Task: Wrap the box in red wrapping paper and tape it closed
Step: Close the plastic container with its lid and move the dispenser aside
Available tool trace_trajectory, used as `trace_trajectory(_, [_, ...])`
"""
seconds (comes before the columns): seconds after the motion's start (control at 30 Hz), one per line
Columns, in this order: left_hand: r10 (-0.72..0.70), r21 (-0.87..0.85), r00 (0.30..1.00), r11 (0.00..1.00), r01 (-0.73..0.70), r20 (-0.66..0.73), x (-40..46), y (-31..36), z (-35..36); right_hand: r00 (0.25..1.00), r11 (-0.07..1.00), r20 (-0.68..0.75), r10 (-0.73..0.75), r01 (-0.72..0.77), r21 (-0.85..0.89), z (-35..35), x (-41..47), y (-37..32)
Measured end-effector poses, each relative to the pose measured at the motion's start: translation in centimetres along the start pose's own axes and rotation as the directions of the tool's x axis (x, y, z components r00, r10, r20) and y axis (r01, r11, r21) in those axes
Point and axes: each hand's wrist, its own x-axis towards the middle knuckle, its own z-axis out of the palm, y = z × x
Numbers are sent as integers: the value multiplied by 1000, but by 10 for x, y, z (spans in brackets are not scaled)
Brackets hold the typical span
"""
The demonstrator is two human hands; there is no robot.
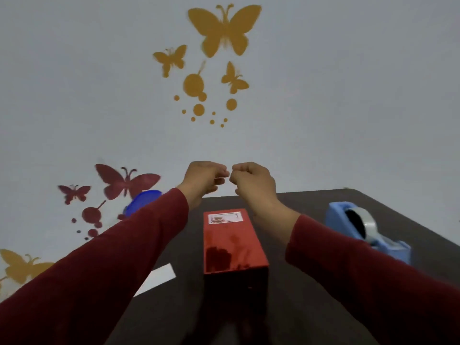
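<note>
Both hands, the left hand [205, 179] and the right hand [251, 181], are raised beyond the tall red foil-wrapped box [232, 247], fingertips pinched; whether they hold anything cannot be told. The box stands on the dark table [311, 307], left of the blue tape dispenser [366, 229].

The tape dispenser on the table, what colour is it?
Light blue; the tape dispenser shows in the head view.

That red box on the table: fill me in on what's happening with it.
A person in dark red sleeves has both hands raised above the far end of the table. The left hand and right hand meet fingertip to fingertip with curled fingers; whether they pinch a small piece of tape is too blurred to tell. The tall box in shiny red wrapping paper stands untouched below them, already covered, a small label on top. The blue tape dispenser sits to its right.
</note>
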Motion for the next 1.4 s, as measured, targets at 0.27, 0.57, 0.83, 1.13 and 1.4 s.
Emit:
trace_trajectory(0.27, [-192, 108, 899, 981, 162, 394, -43, -3, 191, 950, 730, -95, -297, 161, -664, -178, -96, 65])
trace_trajectory(0.57, [-272, -46, 866, 946, 319, 419, -66, -31, 271, 956, 772, -288, 66, -231, -592, -240, -97, 132])
trace_trajectory(0.83, [-251, -117, 884, 940, 320, 395, -79, -22, 321, 941, 767, -335, 52, -253, -590, -295, -97, 127])
trace_trajectory(1.13, [-158, -87, 827, 967, 241, 540, -130, -20, 420, 841, 739, -532, 98, -420, -527, -400, -140, 138])
trace_trajectory(1.4, [-107, -54, 844, 986, 159, 526, -143, -16, 425, 863, 770, -492, 116, -392, -504, -414, -145, 145])
